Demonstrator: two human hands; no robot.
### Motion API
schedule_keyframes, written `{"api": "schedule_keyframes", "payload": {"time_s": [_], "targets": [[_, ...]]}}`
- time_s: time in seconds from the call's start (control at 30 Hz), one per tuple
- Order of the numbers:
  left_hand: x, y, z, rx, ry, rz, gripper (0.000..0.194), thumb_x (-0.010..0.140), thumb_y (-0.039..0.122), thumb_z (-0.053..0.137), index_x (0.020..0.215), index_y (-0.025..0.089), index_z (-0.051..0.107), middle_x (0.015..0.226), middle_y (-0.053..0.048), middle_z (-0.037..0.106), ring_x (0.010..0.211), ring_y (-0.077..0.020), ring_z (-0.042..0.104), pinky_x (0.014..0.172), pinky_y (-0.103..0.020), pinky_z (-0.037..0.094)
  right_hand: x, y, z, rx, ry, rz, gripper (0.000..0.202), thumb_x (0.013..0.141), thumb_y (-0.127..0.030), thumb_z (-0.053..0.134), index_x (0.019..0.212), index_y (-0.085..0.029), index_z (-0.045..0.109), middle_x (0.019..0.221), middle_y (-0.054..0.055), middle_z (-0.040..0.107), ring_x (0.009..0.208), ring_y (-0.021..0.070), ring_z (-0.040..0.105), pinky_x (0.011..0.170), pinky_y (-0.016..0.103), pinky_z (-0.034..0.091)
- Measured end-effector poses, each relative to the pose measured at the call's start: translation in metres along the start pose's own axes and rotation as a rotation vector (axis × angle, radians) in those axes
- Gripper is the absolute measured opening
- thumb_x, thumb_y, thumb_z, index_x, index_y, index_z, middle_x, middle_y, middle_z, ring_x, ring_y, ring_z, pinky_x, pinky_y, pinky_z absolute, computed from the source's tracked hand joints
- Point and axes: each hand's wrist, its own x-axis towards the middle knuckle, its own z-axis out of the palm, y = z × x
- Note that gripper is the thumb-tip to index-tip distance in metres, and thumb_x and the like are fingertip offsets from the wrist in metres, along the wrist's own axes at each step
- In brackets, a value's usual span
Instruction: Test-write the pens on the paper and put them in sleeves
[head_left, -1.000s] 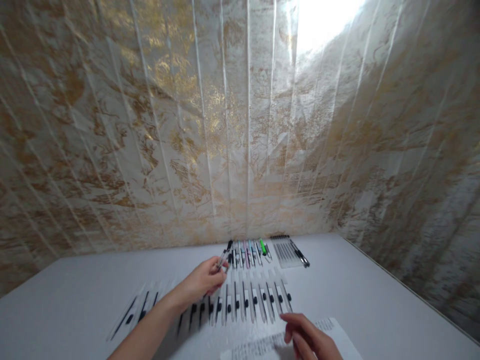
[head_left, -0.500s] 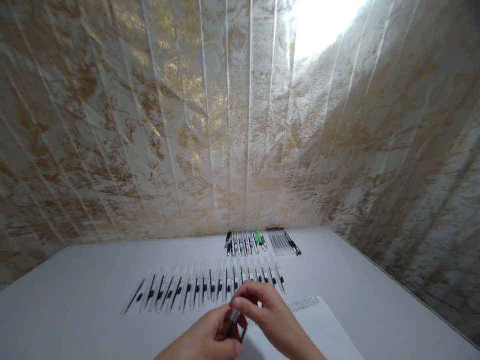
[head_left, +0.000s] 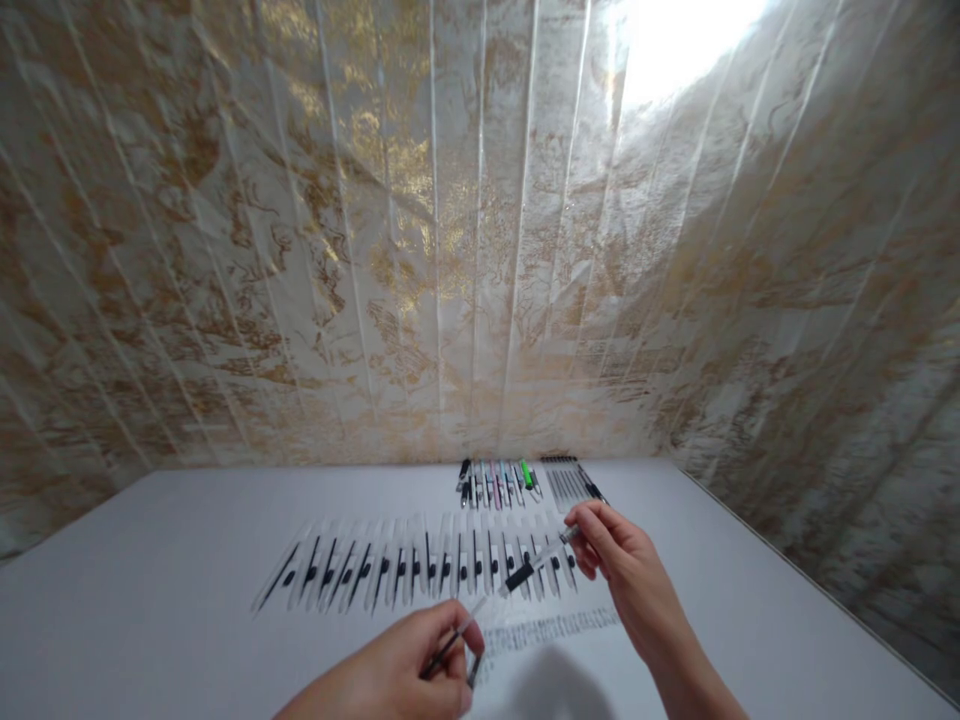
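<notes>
My left hand (head_left: 431,660), low in the centre, is closed on a thin pen refill (head_left: 450,645), dark at its lower end and pale toward the top. A second small dark piece shows by its lower fingers, too small to name. To the right, my right hand (head_left: 619,550) pinches a clear pen barrel (head_left: 551,553) with a black grip (head_left: 519,575), pointing down and left. The two hands are apart. Behind them a long row of clear pen parts with dark refills (head_left: 386,565) lies on the white table (head_left: 180,560).
A sheet of paper (head_left: 540,670) with rows of dark marks lies beneath the hands. Farther back are assorted pens, a green one (head_left: 527,474) among them, and a clear pack of thin dark sticks (head_left: 566,485). A patterned, shiny curtain (head_left: 375,250) stands behind the table.
My hands have separated; the right moved up and to the right with the barrel, while the left keeps the refill. The view has shifted slightly.
</notes>
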Motion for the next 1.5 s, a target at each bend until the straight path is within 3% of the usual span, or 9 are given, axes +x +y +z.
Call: {"api": "schedule_keyframes", "payload": {"time_s": [0.67,0.9,1.0,1.13,1.3,1.5], "targets": [[0.0,-0.001,0.007,-0.023,-0.044,-0.056,0.032,0.062,0.018,0.057,0.094,0.017,0.054,0.066,0.008,0.044,0.059,-0.0095,0.034,0.053,-0.025,0.023,-0.009,0.008,0.016,0.141,-0.084,0.139,0.044,0.073,-0.058,0.071,0.075,-0.015,0.062,0.049,-0.006,0.049,0.046,0.0072,0.03,0.046,0.022,0.024],[0.005,-0.01,0.009,0.133,0.043,-0.101,0.031,0.06,0.011,0.052,0.09,0.02,0.053,0.064,0.009,0.042,0.059,-0.0103,0.036,0.054,-0.025,0.025,-0.01,0.002,0.013,-0.044,-0.085,0.019,0.042,0.078,-0.058,0.066,0.074,-0.016,0.062,0.051,-0.005,0.048,0.048,0.0086,0.037,0.048,0.023,0.028],[0.007,-0.01,0.011,0.244,0.078,-0.11,0.032,0.061,0.009,0.052,0.09,0.021,0.053,0.066,0.008,0.043,0.061,-0.0113,0.037,0.055,-0.025,0.027,-0.015,-0.002,0.015,-0.155,-0.167,-0.01,0.039,0.082,-0.055,0.063,0.076,-0.017,0.063,0.056,-0.003,0.054,0.051,0.0097,0.041,0.05,0.024,0.032],[0.003,0.001,0.015,0.254,0.084,-0.098,0.024,0.062,0.011,0.053,0.085,0.019,0.054,0.068,0.006,0.045,0.064,-0.0122,0.039,0.058,-0.025,0.03,-0.021,0.007,0.028,-0.179,-0.388,0.096,0.035,0.081,-0.051,0.064,0.078,-0.016,0.063,0.06,-0.001,0.061,0.051,0.0102,0.044,0.049,0.023,0.034],[0.003,-0.006,0.013,-0.091,-0.045,-0.151,0.031,0.058,0.017,0.058,0.089,0.018,0.06,0.065,0.006,0.052,0.051,-0.0089,0.038,0.048,-0.023,0.027,-0.02,0.033,0.038,0.019,-0.498,0.242,0.036,0.076,-0.05,0.071,0.076,-0.015,0.062,0.059,-0.002,0.062,0.047,0.0077,0.044,0.048,0.021,0.032],[0.014,-0.024,0.019,-0.536,-0.191,-0.169,0.041,0.05,0.023,0.069,0.089,0.01,0.07,0.058,0.004,0.049,0.047,-0.0058,0.035,0.042,-0.019,0.02,-0.015,0.058,0.03,0.195,-0.579,0.423,0.035,0.075,-0.048,0.072,0.074,-0.015,0.06,0.056,-0.003,0.057,0.046,0.0067,0.044,0.049,0.021,0.036]]}}
